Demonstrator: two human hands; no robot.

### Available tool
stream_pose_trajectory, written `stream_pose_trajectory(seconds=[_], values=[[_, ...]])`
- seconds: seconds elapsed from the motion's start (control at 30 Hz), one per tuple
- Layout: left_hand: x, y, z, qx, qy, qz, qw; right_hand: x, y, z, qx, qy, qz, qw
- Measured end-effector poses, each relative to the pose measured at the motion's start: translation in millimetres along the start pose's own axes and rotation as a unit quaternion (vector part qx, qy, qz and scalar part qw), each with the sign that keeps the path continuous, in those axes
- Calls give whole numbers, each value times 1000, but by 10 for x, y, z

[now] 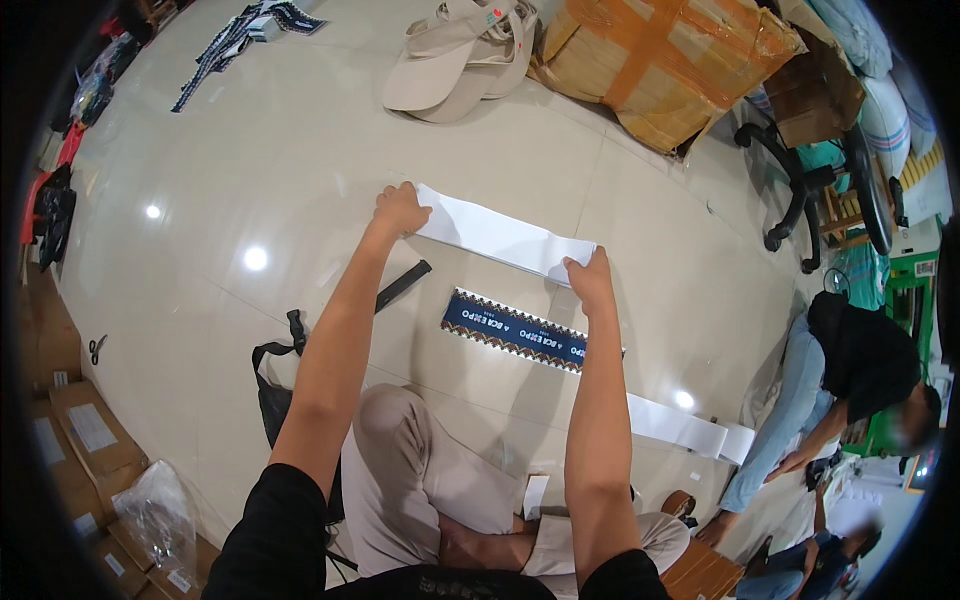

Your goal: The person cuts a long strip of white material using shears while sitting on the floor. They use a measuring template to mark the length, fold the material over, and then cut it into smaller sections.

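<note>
A folded white strip (pixel 495 228) is stretched between my hands over the tiled floor. My left hand (pixel 400 208) grips its left end with closed fingers, and my right hand (pixel 587 268) holds the right end. Just below it lies a navy printed strip (pixel 505 325) with a patterned border, partly behind my right forearm. Another long white strip (pixel 675 422), curled at its end, lies to the right. A black bar-like object (pixel 405 282) and a black bag with a strap (pixel 275 395) lie by my left forearm.
Beige caps (pixel 440 75) and a taped carton (pixel 645 55) sit ahead, with printed strips (pixel 230 50) far left. Cardboard boxes (pixel 90 430) and scissors (pixel 97 348) are at left. An office chair base (pixel 795 205) and two people (pixel 865 355) are at right.
</note>
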State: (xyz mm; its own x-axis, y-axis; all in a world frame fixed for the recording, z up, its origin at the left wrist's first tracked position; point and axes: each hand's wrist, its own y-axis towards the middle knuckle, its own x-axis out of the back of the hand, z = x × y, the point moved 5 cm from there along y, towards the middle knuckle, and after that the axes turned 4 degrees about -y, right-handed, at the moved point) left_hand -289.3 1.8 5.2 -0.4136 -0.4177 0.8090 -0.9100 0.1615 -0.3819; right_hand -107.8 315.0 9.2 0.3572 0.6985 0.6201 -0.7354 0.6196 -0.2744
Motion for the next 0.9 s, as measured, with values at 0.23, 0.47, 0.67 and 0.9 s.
stream_pose_trajectory(seconds=[0.23,0.47,0.67,0.9], values=[[203,-456,-198,-231,-333,-88,910,507,-215,343,168,66,-56,982],[-164,-501,-46,-270,-282,-83,917,409,-284,-56,200,28,-83,976],[-192,-466,-14,-250,-265,-68,929,386,-202,-160,162,34,-59,984],[-22,-394,-159,-177,-226,42,957,537,62,-196,86,32,45,995]])
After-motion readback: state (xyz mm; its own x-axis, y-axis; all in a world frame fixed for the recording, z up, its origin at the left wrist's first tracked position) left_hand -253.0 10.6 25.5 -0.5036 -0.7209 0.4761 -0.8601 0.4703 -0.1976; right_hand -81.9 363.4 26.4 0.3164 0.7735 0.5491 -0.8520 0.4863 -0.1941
